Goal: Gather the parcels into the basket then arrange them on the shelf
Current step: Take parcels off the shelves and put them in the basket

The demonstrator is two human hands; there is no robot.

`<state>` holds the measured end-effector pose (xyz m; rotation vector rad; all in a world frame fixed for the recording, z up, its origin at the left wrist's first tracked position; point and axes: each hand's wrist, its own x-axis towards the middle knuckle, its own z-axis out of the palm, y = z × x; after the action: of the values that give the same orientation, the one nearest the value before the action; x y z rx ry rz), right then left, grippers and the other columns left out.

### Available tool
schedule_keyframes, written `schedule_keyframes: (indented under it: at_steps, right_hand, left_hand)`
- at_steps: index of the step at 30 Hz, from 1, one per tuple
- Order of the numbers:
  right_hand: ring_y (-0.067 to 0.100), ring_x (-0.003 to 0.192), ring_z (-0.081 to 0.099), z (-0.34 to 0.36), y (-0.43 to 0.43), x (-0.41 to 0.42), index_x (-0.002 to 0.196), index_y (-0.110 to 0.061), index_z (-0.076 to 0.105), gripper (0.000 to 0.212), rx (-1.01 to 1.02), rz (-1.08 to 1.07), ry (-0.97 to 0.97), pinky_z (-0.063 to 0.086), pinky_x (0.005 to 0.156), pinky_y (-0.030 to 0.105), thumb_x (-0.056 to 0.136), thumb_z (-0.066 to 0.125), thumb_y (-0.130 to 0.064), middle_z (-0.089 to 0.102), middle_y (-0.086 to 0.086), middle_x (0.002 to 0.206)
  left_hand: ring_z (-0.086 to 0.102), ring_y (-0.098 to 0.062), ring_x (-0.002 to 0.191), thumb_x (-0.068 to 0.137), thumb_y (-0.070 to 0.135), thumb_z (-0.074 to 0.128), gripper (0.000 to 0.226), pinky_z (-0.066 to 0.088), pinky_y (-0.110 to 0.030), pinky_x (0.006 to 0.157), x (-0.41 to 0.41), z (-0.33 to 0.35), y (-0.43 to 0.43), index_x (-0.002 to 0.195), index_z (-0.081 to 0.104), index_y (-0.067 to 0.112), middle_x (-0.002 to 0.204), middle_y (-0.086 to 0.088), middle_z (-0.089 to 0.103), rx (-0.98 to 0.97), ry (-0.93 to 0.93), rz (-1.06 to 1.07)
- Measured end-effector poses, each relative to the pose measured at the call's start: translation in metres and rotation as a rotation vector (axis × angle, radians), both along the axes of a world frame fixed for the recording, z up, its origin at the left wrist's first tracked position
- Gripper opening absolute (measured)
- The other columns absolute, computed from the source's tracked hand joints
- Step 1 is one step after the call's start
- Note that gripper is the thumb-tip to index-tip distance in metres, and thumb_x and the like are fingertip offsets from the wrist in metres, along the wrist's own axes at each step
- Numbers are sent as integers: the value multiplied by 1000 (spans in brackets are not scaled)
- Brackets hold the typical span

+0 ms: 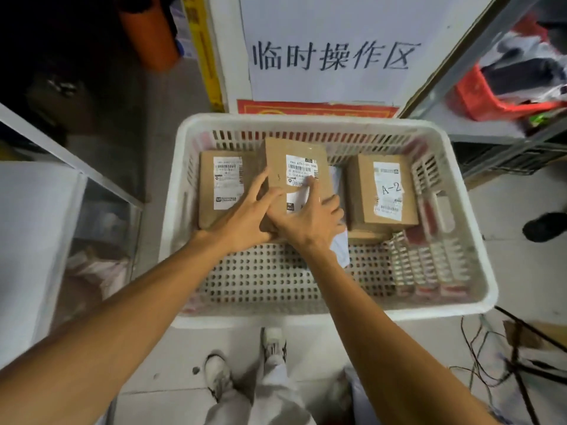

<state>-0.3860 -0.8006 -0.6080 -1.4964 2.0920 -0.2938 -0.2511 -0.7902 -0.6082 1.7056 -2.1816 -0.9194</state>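
The left hand [245, 216] and right hand [310, 223] hold a brown cardboard parcel with a white label [285, 161] by its near end, fingers round it, tilted over the white slotted plastic basket [337, 122]. Gathering, I'd say; next it wants lowering flat beside the brown box marked A-2 [383, 191].

White paper sign [334, 47], handwritten characters, above a red placard [316, 109]. Red plastic crate [478, 96] upper right. Tangled cables [491, 357] on floor, lower right. Black shoe [543, 226] at right edge.
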Motion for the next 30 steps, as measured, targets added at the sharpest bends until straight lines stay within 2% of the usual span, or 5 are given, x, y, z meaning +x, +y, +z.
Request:
schedule_keyframes:
  at_steps: [6,12,17,24,30]
  right_hand:
    - [36,122,35,-37,-24,-4,140,-39,31,86,-41,-26,46,30,94,47,68,62,-72,33,13,135]
    - [36,134,24,-53,-25,-17,150,-33,24,86,65,110,54,27,103,48,80,59,-67,21,15,152]
    - [33,131,23,-74,-21,-19,137,-29,44,73,85,281,-2,33,107,50,75,70,-57,23,7,148]
    - [35,141,9,-101,-20,-39,151,-25,28,75,90,447,10,19,118,48,88,66,-41,4,12,160]
    - [31,147,5,-79,-25,-46,153,-29,24,75,217,508,41,15,121,48,89,62,-45,1,5,163]
  left_hand:
    - [45,-26,130,72,12,79,93,53,-42,93,-3,-44,-20,144,27,37,159,13,-9,22,42,49]
    - [54,-16,113,80,16,73,80,56,-37,82,-12,-55,-20,146,30,28,157,19,-10,87,-65,-15]
    - [41,-19,133,86,28,69,71,45,-36,101,-3,-66,-16,146,33,22,158,7,11,79,-223,-56]
    - [18,-21,145,84,31,70,69,29,-42,115,0,-90,-19,143,38,17,158,-2,19,-9,-359,-88]
    - [0,-20,148,94,31,57,66,15,-42,119,-5,-65,-16,150,24,24,162,2,3,190,-353,-69]
